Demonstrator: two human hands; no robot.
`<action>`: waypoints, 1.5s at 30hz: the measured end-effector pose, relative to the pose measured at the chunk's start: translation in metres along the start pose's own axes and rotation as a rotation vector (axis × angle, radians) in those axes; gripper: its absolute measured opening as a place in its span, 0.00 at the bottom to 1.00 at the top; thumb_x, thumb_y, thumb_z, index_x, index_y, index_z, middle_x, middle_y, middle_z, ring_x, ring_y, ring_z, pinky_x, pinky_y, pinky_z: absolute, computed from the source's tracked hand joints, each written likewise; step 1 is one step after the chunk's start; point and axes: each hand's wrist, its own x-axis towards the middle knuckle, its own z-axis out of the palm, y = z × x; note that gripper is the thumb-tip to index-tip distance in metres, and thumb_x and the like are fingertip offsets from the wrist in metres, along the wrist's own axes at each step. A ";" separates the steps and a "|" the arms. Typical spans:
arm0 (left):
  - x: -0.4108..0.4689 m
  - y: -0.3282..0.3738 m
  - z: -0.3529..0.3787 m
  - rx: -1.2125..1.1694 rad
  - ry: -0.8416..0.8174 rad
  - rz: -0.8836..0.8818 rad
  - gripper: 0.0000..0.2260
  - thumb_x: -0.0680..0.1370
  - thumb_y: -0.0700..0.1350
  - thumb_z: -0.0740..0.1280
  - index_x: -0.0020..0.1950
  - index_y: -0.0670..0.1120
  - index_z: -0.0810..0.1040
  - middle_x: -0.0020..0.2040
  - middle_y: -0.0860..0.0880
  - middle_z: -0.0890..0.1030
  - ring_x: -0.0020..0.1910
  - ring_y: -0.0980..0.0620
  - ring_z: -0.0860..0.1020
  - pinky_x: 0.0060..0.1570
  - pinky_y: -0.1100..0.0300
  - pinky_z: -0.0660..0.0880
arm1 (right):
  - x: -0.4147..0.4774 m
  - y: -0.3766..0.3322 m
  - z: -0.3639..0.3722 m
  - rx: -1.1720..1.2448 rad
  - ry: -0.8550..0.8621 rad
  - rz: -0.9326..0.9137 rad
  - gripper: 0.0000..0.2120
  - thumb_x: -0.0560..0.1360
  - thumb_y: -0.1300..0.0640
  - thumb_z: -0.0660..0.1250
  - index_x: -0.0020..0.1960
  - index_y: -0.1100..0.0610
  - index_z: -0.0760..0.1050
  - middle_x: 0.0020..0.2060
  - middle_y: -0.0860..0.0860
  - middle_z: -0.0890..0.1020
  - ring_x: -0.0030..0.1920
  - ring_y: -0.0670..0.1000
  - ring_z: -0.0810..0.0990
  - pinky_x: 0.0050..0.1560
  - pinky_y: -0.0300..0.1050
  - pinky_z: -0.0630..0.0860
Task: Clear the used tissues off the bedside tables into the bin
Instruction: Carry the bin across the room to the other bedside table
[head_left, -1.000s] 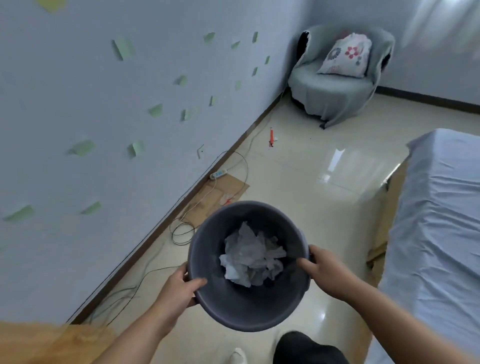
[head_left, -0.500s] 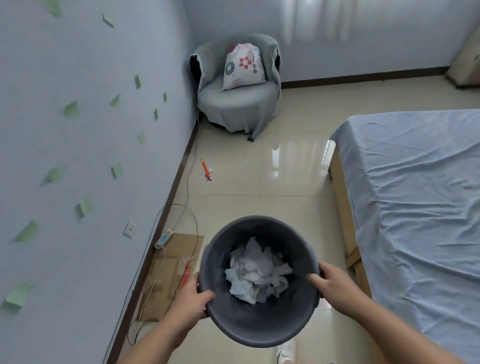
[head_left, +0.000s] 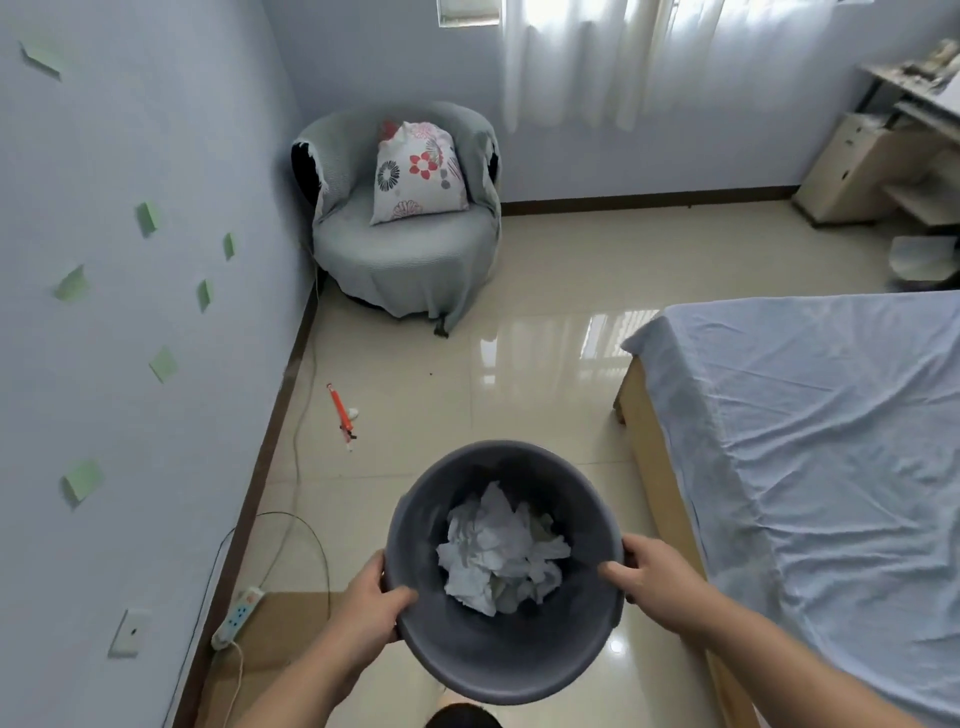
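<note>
A round dark grey bin (head_left: 498, 660) is held in front of me above the tiled floor. Crumpled white tissues (head_left: 501, 553) lie heaped inside it. My left hand (head_left: 366, 610) grips the bin's left rim, thumb over the edge. My right hand (head_left: 652, 584) grips the right rim the same way. No bedside table is in view.
A bed with a blue sheet (head_left: 831, 441) fills the right side. A grey armchair (head_left: 405, 260) with a floral cushion stands in the far corner. An orange stick (head_left: 340, 410), a power strip (head_left: 239, 616) with cables and flat cardboard (head_left: 291, 629) lie along the left wall. A desk (head_left: 883, 171) stands far right.
My view has swung right, from the left wall toward the armchair, window and bed. Both hands keep the same grip on the bin, which has travelled along with me.
</note>
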 end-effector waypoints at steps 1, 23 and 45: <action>0.023 0.015 -0.007 0.005 -0.022 -0.002 0.18 0.75 0.37 0.68 0.59 0.57 0.77 0.45 0.59 0.88 0.43 0.55 0.88 0.38 0.57 0.85 | 0.017 -0.011 -0.004 0.009 0.008 0.023 0.05 0.79 0.53 0.67 0.46 0.50 0.81 0.35 0.45 0.83 0.33 0.41 0.79 0.32 0.33 0.74; 0.387 0.401 -0.013 0.173 -0.166 0.067 0.20 0.73 0.37 0.71 0.62 0.54 0.80 0.50 0.55 0.89 0.47 0.53 0.88 0.40 0.57 0.85 | 0.392 -0.166 -0.215 0.321 0.211 0.072 0.06 0.74 0.60 0.68 0.42 0.53 0.84 0.35 0.49 0.87 0.36 0.50 0.86 0.38 0.45 0.84; 0.749 0.720 0.064 0.204 -0.460 0.084 0.20 0.68 0.40 0.72 0.54 0.60 0.86 0.52 0.49 0.89 0.49 0.47 0.89 0.41 0.54 0.85 | 0.693 -0.265 -0.431 0.380 0.498 0.254 0.08 0.66 0.48 0.67 0.39 0.51 0.81 0.32 0.48 0.85 0.32 0.48 0.80 0.37 0.51 0.81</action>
